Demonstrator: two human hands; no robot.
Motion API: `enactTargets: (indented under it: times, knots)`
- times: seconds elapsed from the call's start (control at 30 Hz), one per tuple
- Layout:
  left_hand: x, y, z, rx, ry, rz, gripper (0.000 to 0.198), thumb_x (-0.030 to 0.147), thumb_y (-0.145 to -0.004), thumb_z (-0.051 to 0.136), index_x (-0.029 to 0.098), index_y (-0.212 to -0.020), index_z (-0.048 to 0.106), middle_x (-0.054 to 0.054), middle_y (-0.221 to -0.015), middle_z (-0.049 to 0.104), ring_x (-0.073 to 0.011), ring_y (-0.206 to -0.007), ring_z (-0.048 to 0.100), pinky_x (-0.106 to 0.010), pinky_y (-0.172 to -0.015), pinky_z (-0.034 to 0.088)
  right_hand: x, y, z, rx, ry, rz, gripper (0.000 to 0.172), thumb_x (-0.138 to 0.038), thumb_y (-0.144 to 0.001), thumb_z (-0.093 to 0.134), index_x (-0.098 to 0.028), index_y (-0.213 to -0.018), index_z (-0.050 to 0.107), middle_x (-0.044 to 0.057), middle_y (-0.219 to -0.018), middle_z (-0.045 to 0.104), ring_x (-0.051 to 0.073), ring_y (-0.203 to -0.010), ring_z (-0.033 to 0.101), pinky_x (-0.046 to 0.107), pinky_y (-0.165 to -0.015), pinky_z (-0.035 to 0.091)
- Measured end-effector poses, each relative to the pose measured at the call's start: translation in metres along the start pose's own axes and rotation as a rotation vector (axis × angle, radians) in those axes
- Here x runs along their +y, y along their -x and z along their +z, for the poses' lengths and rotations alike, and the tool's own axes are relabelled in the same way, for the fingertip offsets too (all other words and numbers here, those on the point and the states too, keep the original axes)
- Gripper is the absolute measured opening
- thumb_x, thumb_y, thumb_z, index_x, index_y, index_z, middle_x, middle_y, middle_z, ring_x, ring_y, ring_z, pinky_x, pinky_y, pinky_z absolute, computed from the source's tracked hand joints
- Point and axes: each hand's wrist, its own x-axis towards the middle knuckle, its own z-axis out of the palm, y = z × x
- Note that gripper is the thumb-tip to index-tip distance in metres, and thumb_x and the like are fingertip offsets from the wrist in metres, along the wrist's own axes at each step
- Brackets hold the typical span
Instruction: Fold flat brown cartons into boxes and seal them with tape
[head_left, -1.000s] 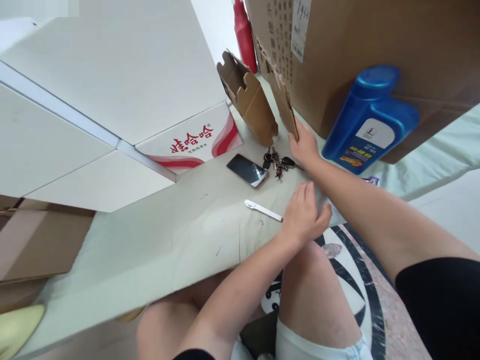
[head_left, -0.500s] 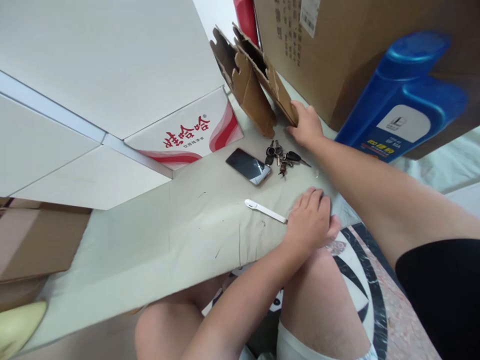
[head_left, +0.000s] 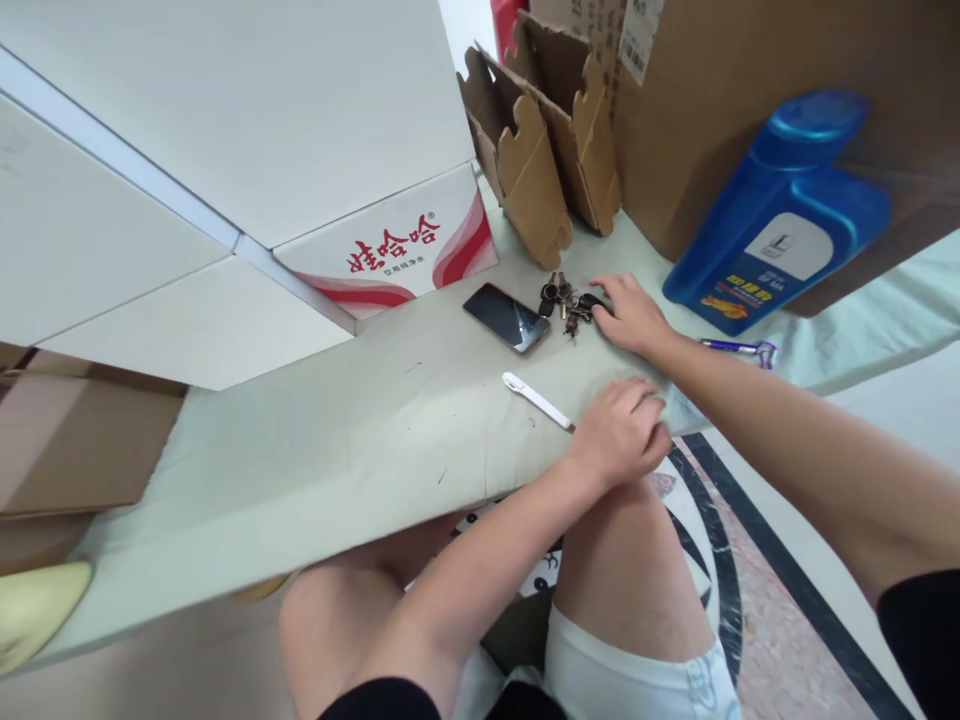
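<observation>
My right hand reaches in from the right over the cloth, thumb and forefinger apart beside the black key fob at the right end of a bunch of keys. I cannot tell whether it touches the fob. My left hand, slightly blurred, is at the table's front edge above my knee, fingers loosely bent and apart, with nothing visible in it. Just left of it lies a slim white-handled tool, its right end close to the fingers. A dark-screened phone lies left of the keys.
Two folded cardboard pieces stand behind the keys. A blue bottle leans before a big carton at right, with a purple pen nearby. White cartons line the back left; a brown box is far left.
My right hand has let go of the cardboard piece and come down toward the keys. My left hand has lifted or shifted slightly. The view has moved, revealing the purple pen.
</observation>
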Motion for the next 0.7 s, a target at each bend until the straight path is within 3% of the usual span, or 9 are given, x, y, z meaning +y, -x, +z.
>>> enactTargets:
  times: [0.07, 0.17, 0.37, 0.5, 0.57, 0.7]
  knots:
    - [0.004, 0.021, -0.018, 0.095, 0.053, 0.076, 0.026, 0.020, -0.093, 0.049, 0.012, -0.108, 0.070, -0.018, -0.122, 0.073, -0.0287, -0.128, 0.066, -0.044, -0.112, 0.055, -0.002, 0.002, -0.006, -0.028, 0.004, 0.027, 0.052, -0.032, -0.090, 0.050, -0.015, -0.137, 0.063, 0.022, -0.136, 0.061, 0.038, -0.121, 0.064, 0.058, -0.109, 0.049]
    - [0.000, 0.067, -0.051, 0.221, 0.089, 0.055, 0.026, 0.022, -0.092, 0.052, 0.016, -0.111, 0.069, -0.015, -0.117, 0.074, -0.0270, -0.122, 0.069, -0.045, -0.107, 0.059, -0.019, 0.004, -0.015, 0.036, -0.015, 0.037, 0.047, -0.036, -0.093, 0.049, -0.018, -0.134, 0.063, 0.021, -0.138, 0.063, 0.038, -0.124, 0.062, 0.059, -0.111, 0.047]
    - [-0.038, 0.182, -0.113, 0.319, -0.025, -0.334, 0.022, 0.022, -0.096, 0.055, 0.016, -0.112, 0.068, -0.015, -0.123, 0.072, -0.0265, -0.123, 0.071, -0.045, -0.105, 0.061, -0.107, 0.037, -0.005, 0.086, -0.143, -0.240, 0.033, -0.034, -0.094, 0.045, -0.022, -0.116, 0.065, 0.016, -0.127, 0.070, 0.035, -0.123, 0.063, 0.057, -0.117, 0.042]
    - [-0.052, 0.252, -0.138, 0.452, -0.119, -0.573, 0.020, 0.026, -0.097, 0.055, 0.018, -0.106, 0.070, -0.012, -0.117, 0.073, -0.0259, -0.117, 0.073, -0.046, -0.102, 0.061, -0.166, 0.059, 0.027, -0.043, -0.377, -0.399, 0.021, -0.032, -0.091, 0.051, -0.026, -0.106, 0.065, 0.012, -0.123, 0.071, 0.031, -0.122, 0.063, 0.052, -0.113, 0.046]
    - [-0.049, 0.276, -0.143, 0.509, -0.123, -0.639, 0.019, 0.027, -0.096, 0.055, 0.018, -0.102, 0.071, -0.011, -0.114, 0.073, -0.0260, -0.114, 0.073, -0.046, -0.101, 0.061, -0.188, 0.061, 0.045, -0.102, -0.610, -0.268, 0.014, -0.032, -0.089, 0.054, -0.027, -0.098, 0.064, 0.009, -0.111, 0.070, 0.027, -0.106, 0.066, 0.047, -0.100, 0.054]
    - [-0.036, 0.289, -0.140, 0.593, -0.036, -0.685, 0.018, 0.028, -0.095, 0.055, 0.019, -0.097, 0.070, -0.010, -0.107, 0.073, -0.0239, -0.106, 0.073, -0.041, -0.096, 0.062, -0.225, 0.059, 0.076, -0.151, -1.222, 0.483, 0.014, -0.040, -0.090, 0.052, -0.026, -0.088, 0.054, 0.002, -0.087, 0.061, 0.017, -0.078, 0.063, 0.031, -0.070, 0.054]
